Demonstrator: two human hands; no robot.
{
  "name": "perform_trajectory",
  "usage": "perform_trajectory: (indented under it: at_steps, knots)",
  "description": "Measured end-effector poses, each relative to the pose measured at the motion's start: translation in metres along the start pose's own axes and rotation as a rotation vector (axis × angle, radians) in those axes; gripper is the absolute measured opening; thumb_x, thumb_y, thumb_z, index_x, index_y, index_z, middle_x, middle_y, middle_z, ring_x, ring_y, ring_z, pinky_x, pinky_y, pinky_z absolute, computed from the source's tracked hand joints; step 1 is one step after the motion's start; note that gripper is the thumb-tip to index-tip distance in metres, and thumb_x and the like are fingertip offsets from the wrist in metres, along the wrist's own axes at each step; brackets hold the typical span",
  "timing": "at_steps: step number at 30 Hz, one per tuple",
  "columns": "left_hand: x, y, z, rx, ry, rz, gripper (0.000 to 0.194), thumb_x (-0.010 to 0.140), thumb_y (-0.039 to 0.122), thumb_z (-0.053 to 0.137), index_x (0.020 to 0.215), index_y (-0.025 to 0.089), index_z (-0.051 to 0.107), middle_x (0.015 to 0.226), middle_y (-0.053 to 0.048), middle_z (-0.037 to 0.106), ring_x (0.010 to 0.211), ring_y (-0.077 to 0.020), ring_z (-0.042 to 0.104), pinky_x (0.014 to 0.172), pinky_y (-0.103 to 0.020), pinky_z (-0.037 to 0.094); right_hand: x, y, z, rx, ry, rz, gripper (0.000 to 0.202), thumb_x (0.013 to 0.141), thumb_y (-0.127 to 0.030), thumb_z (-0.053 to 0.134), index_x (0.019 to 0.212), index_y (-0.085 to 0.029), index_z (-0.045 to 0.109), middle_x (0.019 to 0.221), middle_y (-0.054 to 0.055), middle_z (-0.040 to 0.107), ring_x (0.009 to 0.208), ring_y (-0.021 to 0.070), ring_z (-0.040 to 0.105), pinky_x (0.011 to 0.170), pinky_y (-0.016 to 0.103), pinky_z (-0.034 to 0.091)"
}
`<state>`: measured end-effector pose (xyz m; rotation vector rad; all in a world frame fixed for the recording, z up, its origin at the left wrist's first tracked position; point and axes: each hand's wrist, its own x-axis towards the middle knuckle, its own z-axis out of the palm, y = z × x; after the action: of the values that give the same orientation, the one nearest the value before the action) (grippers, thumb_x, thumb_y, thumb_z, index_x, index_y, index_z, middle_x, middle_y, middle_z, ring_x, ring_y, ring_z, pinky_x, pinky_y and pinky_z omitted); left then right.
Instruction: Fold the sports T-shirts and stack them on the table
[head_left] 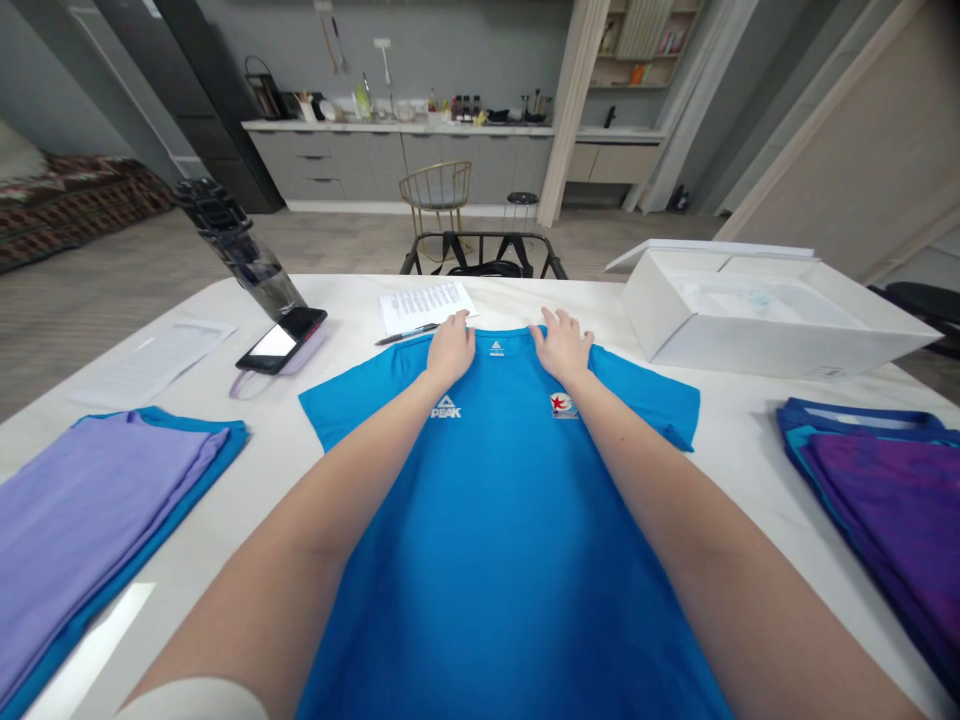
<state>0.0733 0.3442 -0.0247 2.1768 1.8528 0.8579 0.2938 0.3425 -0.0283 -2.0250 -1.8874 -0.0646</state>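
Note:
A bright blue T-shirt [495, 500] lies spread front side up on the white table, its collar at the far end and its short sleeves out to both sides. White lettering marks one side of the chest and a small badge the other. My left hand [452, 350] rests on the shirt's left shoulder beside the collar, fingers stretched forward. On the right shoulder lies my right hand [564, 347], its fingers spread and its thumb near the collar. Both palms face down and are hidden. The shirt's lower end runs out of view.
Folded lilac and blue shirts [112, 500] lie at left, folded purple and navy ones [892, 500] at right. An open white box [772, 320] stands at back right. Beyond the collar are a pen [409, 334] and a printed sheet [424, 303]; a phone [281, 340] is farther left.

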Motion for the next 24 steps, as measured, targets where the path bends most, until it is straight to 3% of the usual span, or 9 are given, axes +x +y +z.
perform_trajectory:
  at_steps: [3, 6, 8, 13, 18, 21, 24]
  knots:
    - [-0.026, 0.007, -0.001, 0.079, -0.124, 0.198, 0.058, 0.104, 0.044, 0.037, 0.156, 0.019, 0.036, 0.16, -0.014, 0.041, 0.149, -0.0284, 0.036, 0.124, -0.046, 0.026, -0.019, 0.005, -0.007, -0.006, -0.046, 0.015, 0.064, 0.104, -0.059, 0.019, 0.16, -0.03, 0.032, 0.168, 0.01, 0.025, 0.151, 0.0363, 0.023, 0.115, 0.073, 0.019]
    - [-0.051, 0.008, -0.005, 0.151, -0.273, 0.158, 0.068, 0.103, 0.059, 0.028, 0.163, 0.026, 0.025, 0.17, -0.009, 0.021, 0.157, -0.0313, 0.017, 0.126, -0.058, 0.012, -0.042, 0.023, -0.018, 0.008, -0.15, 0.084, 0.069, 0.102, -0.065, 0.015, 0.162, -0.032, 0.028, 0.171, 0.006, 0.017, 0.154, 0.0368, 0.015, 0.115, 0.075, 0.016]
    - [-0.064, 0.007, -0.009, 0.173, -0.339, 0.115, 0.07, 0.102, 0.063, 0.021, 0.164, 0.029, 0.022, 0.171, -0.007, 0.017, 0.158, -0.0306, 0.013, 0.126, -0.06, 0.01, -0.059, 0.042, -0.027, 0.019, -0.185, 0.163, 0.073, 0.101, -0.068, 0.014, 0.163, -0.031, 0.027, 0.171, 0.006, 0.016, 0.155, 0.0375, 0.015, 0.116, 0.075, 0.014]
    - [-0.094, 0.01, -0.02, 0.241, -0.383, 0.022, 0.075, 0.1, 0.067, 0.017, 0.163, 0.027, 0.026, 0.171, -0.007, 0.017, 0.158, -0.0305, 0.013, 0.126, -0.06, 0.008, -0.09, 0.096, -0.049, 0.013, -0.292, 0.296, 0.079, 0.1, -0.07, 0.011, 0.164, -0.026, 0.026, 0.17, 0.008, 0.021, 0.155, 0.0374, 0.015, 0.12, 0.07, 0.009]
    - [-0.113, 0.008, -0.029, 0.28, -0.368, -0.008, 0.076, 0.099, 0.069, 0.018, 0.163, 0.029, 0.027, 0.17, -0.005, 0.018, 0.158, -0.0306, 0.013, 0.126, -0.06, 0.007, -0.104, 0.121, -0.062, -0.034, -0.352, 0.225, 0.073, 0.102, -0.065, 0.013, 0.164, -0.028, 0.025, 0.171, 0.005, 0.018, 0.156, 0.0343, 0.014, 0.121, 0.066, 0.01]
    - [-0.115, 0.008, -0.033, 0.291, -0.377, -0.022, 0.073, 0.099, 0.068, 0.02, 0.162, 0.03, 0.029, 0.17, -0.005, 0.021, 0.158, -0.0315, 0.015, 0.125, -0.061, 0.011, -0.108, 0.127, -0.07, -0.066, -0.293, 0.185, 0.065, 0.105, -0.056, 0.016, 0.157, -0.026, 0.041, 0.166, 0.009, 0.033, 0.151, 0.0323, 0.028, 0.12, 0.063, 0.021]
    - [-0.108, 0.018, -0.034, 0.309, -0.319, 0.001, 0.067, 0.102, 0.06, 0.026, 0.156, 0.024, 0.04, 0.165, -0.013, 0.034, 0.152, -0.0343, 0.029, 0.121, -0.06, 0.023, -0.108, 0.14, -0.083, -0.151, -0.191, 0.206, 0.053, 0.105, -0.042, 0.028, 0.142, -0.019, 0.058, 0.149, 0.017, 0.052, 0.136, 0.033, 0.046, 0.11, 0.058, 0.036]
